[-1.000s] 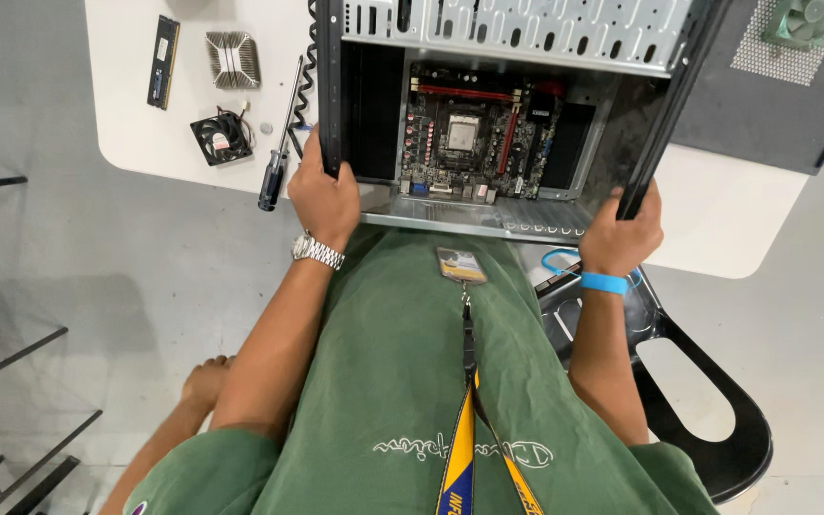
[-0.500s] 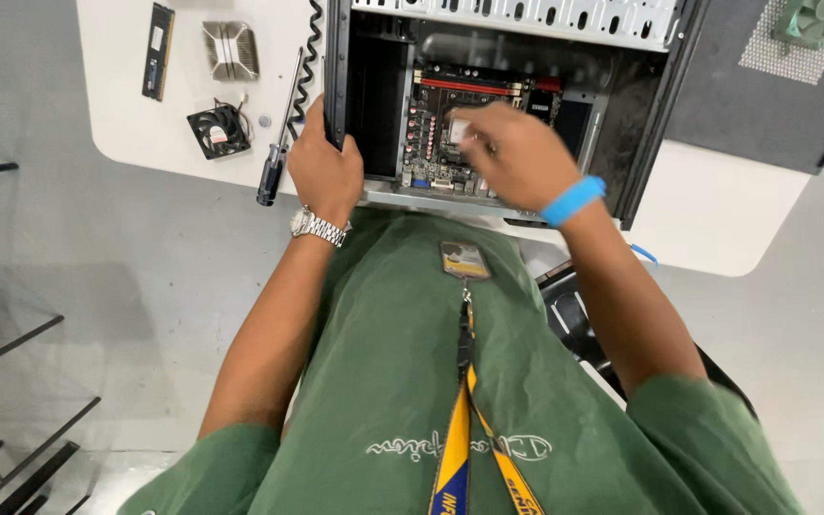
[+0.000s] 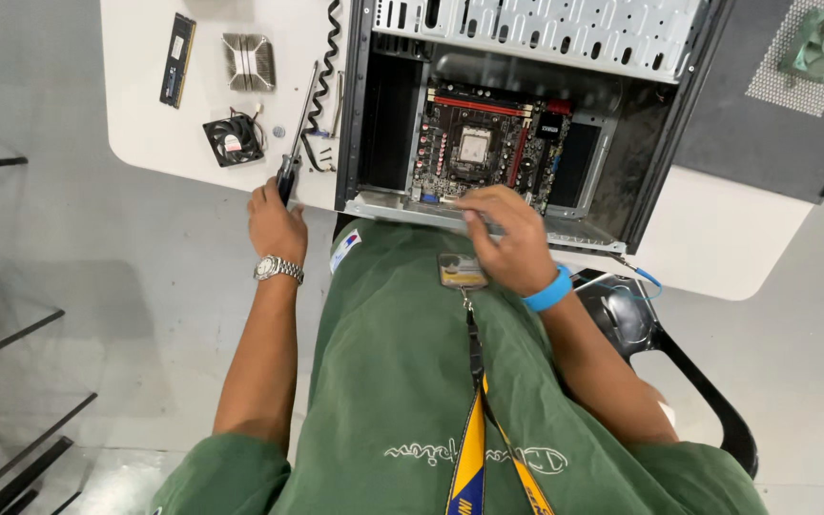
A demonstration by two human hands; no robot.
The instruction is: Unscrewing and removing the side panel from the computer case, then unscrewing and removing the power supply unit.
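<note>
Fingers point(image 3: 474, 202) touch case point(image 3: 565, 235) edge, left hand point(image 3: 275, 221) grips screwdriver point(image 3: 290, 164)

Screwdriver point(image 3: 296, 143) handle hidden in left hand point(image 3: 276, 225), computer case point(image 3: 526, 114) top cut off, right fingertips point(image 3: 469, 202) blurred

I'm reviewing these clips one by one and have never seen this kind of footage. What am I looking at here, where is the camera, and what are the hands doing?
The camera sits on a person's head and looks straight down, so you see their green shirt, both forearms and a white table. On the table lies an open computer case with its side off, showing the circuit board inside. The left hand, with a wristwatch, grips the dark handle of a screwdriver lying at the table edge. The right hand, with a blue wristband, rests on the near rim of the case; whether it pinches anything is not clear. Left of the case lie a memory stick, a metal heat sink, a small black fan and a coiled cable.
</note>
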